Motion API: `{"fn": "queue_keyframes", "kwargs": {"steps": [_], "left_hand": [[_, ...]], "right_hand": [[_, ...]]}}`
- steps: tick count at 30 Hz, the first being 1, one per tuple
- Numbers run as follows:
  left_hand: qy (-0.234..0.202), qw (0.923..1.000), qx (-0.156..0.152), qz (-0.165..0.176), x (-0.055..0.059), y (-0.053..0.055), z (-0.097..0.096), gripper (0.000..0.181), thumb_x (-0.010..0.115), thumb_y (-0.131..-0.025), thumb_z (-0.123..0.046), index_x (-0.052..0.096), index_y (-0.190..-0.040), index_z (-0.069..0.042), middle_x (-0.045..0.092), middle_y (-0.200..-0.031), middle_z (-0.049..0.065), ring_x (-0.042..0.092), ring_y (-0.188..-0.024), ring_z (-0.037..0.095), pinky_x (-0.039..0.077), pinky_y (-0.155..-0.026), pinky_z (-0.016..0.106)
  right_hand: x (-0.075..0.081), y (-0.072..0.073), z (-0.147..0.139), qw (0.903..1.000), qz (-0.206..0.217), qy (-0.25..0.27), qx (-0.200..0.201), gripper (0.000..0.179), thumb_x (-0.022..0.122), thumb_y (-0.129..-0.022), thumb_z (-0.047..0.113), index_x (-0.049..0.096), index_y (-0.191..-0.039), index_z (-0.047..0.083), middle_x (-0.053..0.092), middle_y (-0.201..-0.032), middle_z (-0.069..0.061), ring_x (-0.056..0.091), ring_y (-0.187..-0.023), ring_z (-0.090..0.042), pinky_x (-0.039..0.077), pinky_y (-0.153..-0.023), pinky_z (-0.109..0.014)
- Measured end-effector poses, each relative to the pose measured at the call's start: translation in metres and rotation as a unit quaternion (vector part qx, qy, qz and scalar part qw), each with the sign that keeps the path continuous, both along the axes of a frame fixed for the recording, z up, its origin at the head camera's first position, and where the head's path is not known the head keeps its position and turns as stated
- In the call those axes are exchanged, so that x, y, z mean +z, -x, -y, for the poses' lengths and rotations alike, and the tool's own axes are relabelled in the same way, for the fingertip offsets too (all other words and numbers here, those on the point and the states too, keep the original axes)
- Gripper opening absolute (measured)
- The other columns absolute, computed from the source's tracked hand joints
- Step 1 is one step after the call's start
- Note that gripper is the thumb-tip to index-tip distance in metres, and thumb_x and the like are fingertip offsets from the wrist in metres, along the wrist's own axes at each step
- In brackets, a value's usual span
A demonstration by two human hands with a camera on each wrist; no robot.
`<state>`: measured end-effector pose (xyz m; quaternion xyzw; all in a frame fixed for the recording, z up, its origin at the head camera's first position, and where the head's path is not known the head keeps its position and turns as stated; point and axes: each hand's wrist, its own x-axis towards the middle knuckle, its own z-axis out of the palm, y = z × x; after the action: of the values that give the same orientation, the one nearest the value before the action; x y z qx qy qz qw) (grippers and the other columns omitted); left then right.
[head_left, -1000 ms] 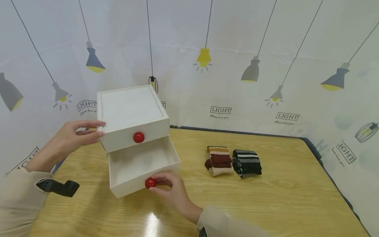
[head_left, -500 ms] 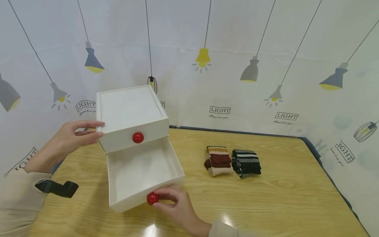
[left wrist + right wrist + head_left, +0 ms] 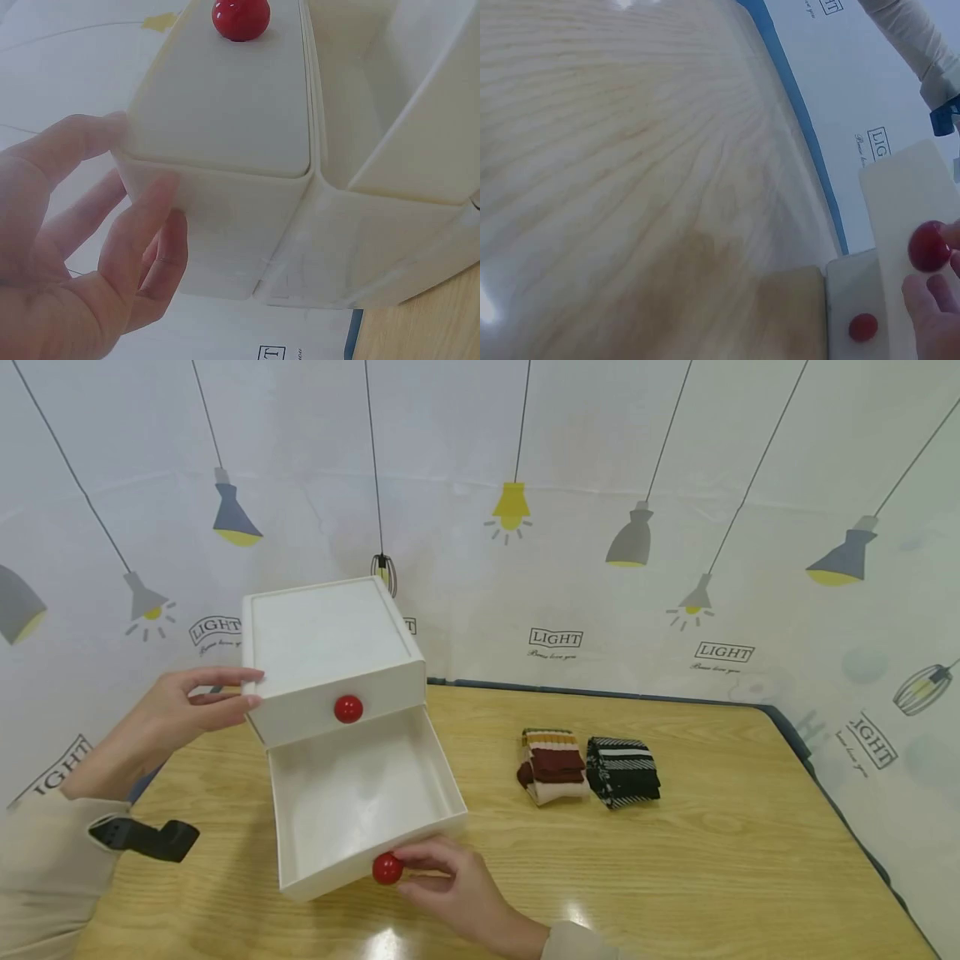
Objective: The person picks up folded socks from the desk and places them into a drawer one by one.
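A white two-tier drawer box (image 3: pixel 330 627) stands at the left of the table, its upper drawer closed with a red knob (image 3: pixel 348 709) on the front. Below, the lower drawer (image 3: pixel 360 785) is pulled far out, and its inside is bare. My left hand (image 3: pixel 176 710) rests its fingertips on the box's upper left front corner, one on the top edge and one against the side. My right hand (image 3: pixel 461 889) is at the lower red knob (image 3: pixel 387 867); a finger touches it while the thumb stands slightly apart from it, as the right wrist view also shows.
Right of the box lie a folded striped sock bundle (image 3: pixel 555 768) in maroon, cream and mustard and a folded black-and-white one (image 3: pixel 624 774). The wooden table (image 3: pixel 712 877) backs onto a curtain (image 3: pixel 465 568) printed with lamps.
My right hand has drawn the lower drawer further out toward me, and its thumb has come off the knob. My left hand keeps its place on the box.
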<state>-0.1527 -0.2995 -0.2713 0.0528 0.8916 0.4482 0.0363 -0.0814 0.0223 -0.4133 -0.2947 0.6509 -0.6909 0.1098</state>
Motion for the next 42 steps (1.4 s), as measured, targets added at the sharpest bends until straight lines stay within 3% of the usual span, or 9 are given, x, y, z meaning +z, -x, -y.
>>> {"fn": "queue_keyframes", "kwargs": {"steps": [6,13,16,20,26,29,32,38,42], "left_hand": [[0.007,0.9999,0.0,0.011,0.002,0.0,0.0,0.055,0.056,-0.087,-0.033,0.04,-0.131,-0.004,0.039,-0.128,0.021,0.032,-0.12,0.043,0.031,-0.088,0.061],[0.003,0.9999,0.001,0.011,0.002,0.0,0.0,0.053,0.056,-0.087,-0.032,0.041,-0.13,-0.005,0.04,-0.127,0.021,0.035,-0.119,0.041,0.032,-0.088,0.06],[0.004,0.9999,0.001,0.012,0.001,0.0,0.0,0.054,0.056,-0.087,-0.032,0.041,-0.13,-0.005,0.04,-0.127,0.021,0.035,-0.119,0.041,0.032,-0.088,0.06],[0.007,0.9999,0.0,0.008,0.001,0.0,0.001,0.054,0.056,-0.087,-0.031,0.04,-0.131,-0.004,0.039,-0.128,0.022,0.035,-0.118,0.042,0.033,-0.087,0.06],[0.011,0.9999,-0.005,-0.001,0.0,0.0,0.0,0.054,0.056,-0.088,-0.03,0.04,-0.131,-0.002,0.038,-0.129,0.022,0.035,-0.118,0.043,0.032,-0.087,0.061],[0.013,0.9999,-0.006,-0.004,0.0,0.0,-0.001,0.054,0.056,-0.088,-0.031,0.04,-0.131,-0.003,0.038,-0.129,0.022,0.035,-0.118,0.044,0.032,-0.086,0.061],[0.011,0.9999,-0.006,-0.002,0.001,0.0,-0.001,0.054,0.056,-0.088,-0.031,0.04,-0.131,-0.003,0.039,-0.128,0.022,0.034,-0.118,0.044,0.032,-0.087,0.062],[0.005,1.0,-0.006,-0.003,0.001,-0.001,-0.002,0.053,0.056,-0.088,-0.03,0.041,-0.13,-0.003,0.039,-0.128,0.022,0.034,-0.118,0.044,0.031,-0.087,0.062],[0.005,1.0,-0.001,-0.003,0.0,-0.001,-0.001,0.053,0.056,-0.087,-0.03,0.041,-0.13,-0.003,0.04,-0.127,0.022,0.036,-0.117,0.043,0.032,-0.087,0.062]], "right_hand": [[0.013,0.008,-0.034,0.9991,-0.033,-0.025,0.004,0.025,0.062,-0.081,0.003,0.058,-0.102,-0.011,0.056,-0.099,-0.026,0.059,-0.091,-0.027,0.049,-0.077,-0.033],[0.03,0.038,-0.108,0.9896,-0.057,-0.097,-0.09,0.021,0.063,-0.08,0.001,0.059,-0.099,-0.009,0.059,-0.096,-0.021,0.061,-0.083,-0.017,0.051,-0.07,-0.03],[0.03,0.056,-0.149,0.9778,-0.065,-0.146,-0.135,0.021,0.062,-0.082,0.002,0.06,-0.1,-0.007,0.06,-0.094,-0.019,0.061,-0.081,-0.014,0.052,-0.067,-0.028],[0.029,0.079,-0.196,0.9504,-0.059,-0.242,-0.187,0.026,0.061,-0.084,0.013,0.059,-0.105,-0.003,0.06,-0.099,-0.019,0.06,-0.081,-0.013,0.051,-0.064,-0.028],[0.021,0.11,-0.241,0.9135,-0.021,-0.341,-0.221,0.041,0.058,-0.086,0.028,0.054,-0.115,-0.001,0.055,-0.112,-0.02,0.055,-0.095,-0.03,0.049,-0.071,-0.037],[0.012,0.123,-0.253,0.9074,0.002,-0.349,-0.234,0.048,0.057,-0.086,0.032,0.051,-0.12,-0.002,0.051,-0.116,-0.022,0.051,-0.1,-0.036,0.048,-0.075,-0.041],[0.002,0.131,-0.261,0.9091,0.032,-0.337,-0.243,0.052,0.056,-0.087,0.033,0.047,-0.123,-0.003,0.049,-0.118,-0.024,0.049,-0.103,-0.037,0.047,-0.077,-0.042],[-0.018,0.141,-0.265,0.9025,0.107,-0.285,-0.305,0.057,0.06,-0.084,0.037,0.046,-0.126,0.001,0.053,-0.113,-0.009,0.052,-0.096,-0.012,0.047,-0.08,-0.031],[-0.026,0.144,-0.263,0.8982,0.123,-0.274,-0.321,0.063,0.061,-0.083,0.036,0.041,-0.13,0.0,0.046,-0.122,-0.018,0.047,-0.106,-0.023,0.044,-0.082,-0.035]]}}
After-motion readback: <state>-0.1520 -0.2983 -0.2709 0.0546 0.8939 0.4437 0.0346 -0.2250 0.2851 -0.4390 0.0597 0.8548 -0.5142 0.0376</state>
